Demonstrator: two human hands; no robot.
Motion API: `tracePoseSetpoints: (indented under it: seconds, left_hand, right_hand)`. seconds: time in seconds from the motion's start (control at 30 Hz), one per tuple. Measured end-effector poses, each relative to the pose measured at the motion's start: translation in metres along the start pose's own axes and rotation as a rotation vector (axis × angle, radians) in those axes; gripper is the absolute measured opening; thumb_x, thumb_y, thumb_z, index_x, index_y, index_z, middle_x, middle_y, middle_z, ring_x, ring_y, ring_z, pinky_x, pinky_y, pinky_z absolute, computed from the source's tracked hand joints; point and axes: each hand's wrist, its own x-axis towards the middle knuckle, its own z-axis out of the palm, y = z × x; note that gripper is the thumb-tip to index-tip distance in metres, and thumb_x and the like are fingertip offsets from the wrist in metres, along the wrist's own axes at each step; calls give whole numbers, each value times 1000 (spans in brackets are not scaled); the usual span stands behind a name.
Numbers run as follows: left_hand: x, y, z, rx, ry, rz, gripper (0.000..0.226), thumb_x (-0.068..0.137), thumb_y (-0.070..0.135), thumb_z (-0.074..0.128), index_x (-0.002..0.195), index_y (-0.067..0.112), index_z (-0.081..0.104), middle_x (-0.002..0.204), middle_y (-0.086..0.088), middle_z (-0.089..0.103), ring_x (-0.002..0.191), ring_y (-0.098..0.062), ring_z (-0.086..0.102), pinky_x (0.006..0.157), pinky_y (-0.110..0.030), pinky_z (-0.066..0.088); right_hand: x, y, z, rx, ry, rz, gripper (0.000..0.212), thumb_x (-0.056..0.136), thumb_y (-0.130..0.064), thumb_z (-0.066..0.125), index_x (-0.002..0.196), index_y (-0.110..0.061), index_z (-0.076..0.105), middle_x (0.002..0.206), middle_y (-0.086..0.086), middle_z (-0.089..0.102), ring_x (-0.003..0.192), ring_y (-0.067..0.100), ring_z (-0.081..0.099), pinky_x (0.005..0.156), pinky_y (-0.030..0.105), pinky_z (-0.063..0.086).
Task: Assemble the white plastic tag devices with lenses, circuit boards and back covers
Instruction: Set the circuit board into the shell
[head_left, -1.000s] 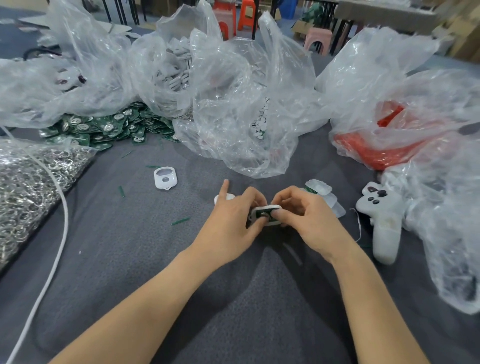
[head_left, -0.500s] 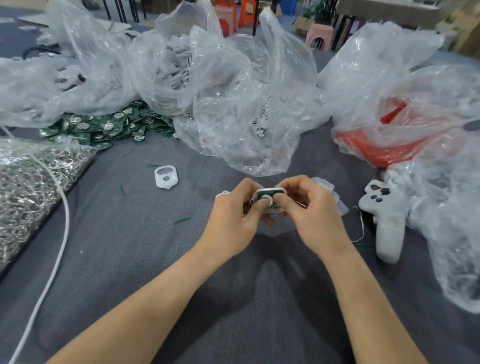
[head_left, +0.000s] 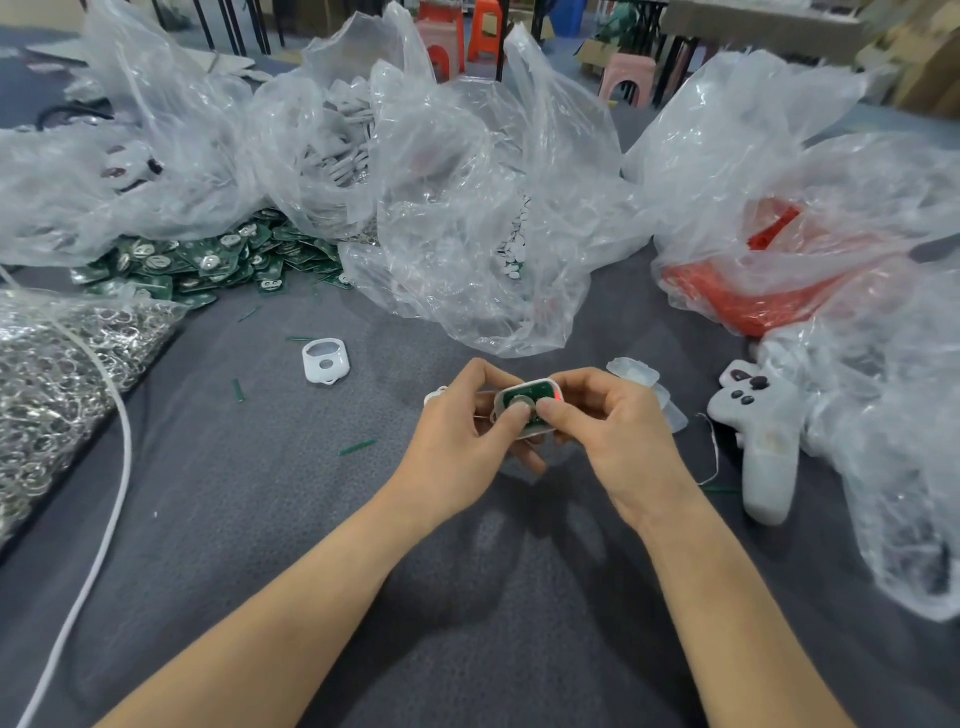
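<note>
The white tag shell (head_left: 527, 415), with a green circuit board (head_left: 536, 396) seated in its open face, is held above the worktop (head_left: 311, 519), long axis running hand to hand. The left hand (head_left: 457, 447) and right hand (head_left: 613, 436) pinch it from either end, fingers (head_left: 485, 374) curled behind, thumbs pressing the board. Translucent plastic pieces (head_left: 631, 373) lie just beyond the right hand, probably the nearer reach
</note>
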Motion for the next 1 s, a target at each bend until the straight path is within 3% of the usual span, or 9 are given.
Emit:
tracePoseSetpoints:
  seconds: [0.2, 0.3, 0.43, 0.53, 0.6, 0.73, 0.83, 0.9, 1.0]
  left_hand:
    - [-1, 1, -2, 74, 23, 44, 3, 95, 7, 56, 96, 9, 54, 82, -13, 72, 66, -22, 72, 62, -31, 58]
    - [1, -1, -6, 333, 143, 163, 6, 94, 14, 58, 98, 17, 60, 79, -3, 70, 69, -16, 66, 67, -29, 53]
    - [12, 0, -29, 345, 332, 192, 16, 93, 12, 56, 105, 22, 61, 96, 9, 68, 88, -2, 61, 79, -13, 45]
    - [34, -1, -79, 519, 550, 237, 21, 90, 8, 55, 109, 16, 61, 109, 8, 61, 103, -8, 55, 90, -17, 39]
    - [52, 0, -123, 687, 604, 212, 24, 89, 3, 54, 112, 9, 59, 114, 1, 55, 112, -19, 50, 95, -21, 33]
    - [84, 11, -200, 999, 623, 110, 33, 89, 3, 52, 122, 3, 54, 127, -16, 48, 121, -30, 44, 100, -29, 31]
    - [110, 25, -223, 1081, 596, 158, 38, 88, 3, 51, 126, 4, 49, 130, -18, 45, 109, -31, 52, 89, -37, 40]
    - [130, 31, -220, 1148, 448, 215, 39, 88, 1, 49, 127, 3, 48, 129, -18, 47, 104, -33, 56, 86, -39, 43]
    - [169, 30, -203, 1261, 182, 197, 42, 90, 1, 45, 132, 4, 47, 135, -17, 46, 112, -35, 54, 90, -37, 40]
  right_hand:
    - [0, 0, 1, 49, 10, 32, 16, 83, 1, 68, 93, -11, 69, 85, 5, 75, 80, 16, 71, 67, 21, 55]
    - [0, -1, 1, 46, 6, 43, 18, 83, 3, 67, 90, -13, 68, 78, 1, 74, 70, 6, 68, 59, 15, 50]
    - [2, 4, 1, -124, 16, 66, 23, 84, 0, 68, 83, -23, 72, 75, -6, 74, 62, -1, 63, 56, 13, 48]
    - [3, 9, 2, -289, -9, 49, 21, 86, -8, 68, 85, -28, 72, 76, -13, 73, 63, -6, 63, 55, 8, 45]
    - [3, 11, 5, -400, 9, -4, 19, 86, -11, 68, 86, -30, 71, 77, -15, 71, 67, -10, 62, 58, 3, 42]
    - [1, 17, 21, -583, 97, -158, 20, 85, -8, 68, 95, -24, 71, 86, -9, 67, 76, -1, 58, 65, 8, 40]
    - [1, 22, 30, -649, 128, -297, 23, 81, 0, 70, 97, -16, 73, 86, -2, 64, 74, 6, 57, 71, 6, 39]
    - [3, 24, 33, -664, 127, -331, 25, 80, 5, 70, 96, -14, 75, 86, -1, 64, 74, 13, 58, 73, 9, 38]
    - [9, 29, 35, -706, 110, -399, 31, 74, 14, 71, 92, -10, 77, 83, 2, 64, 75, 23, 60, 76, 12, 38]
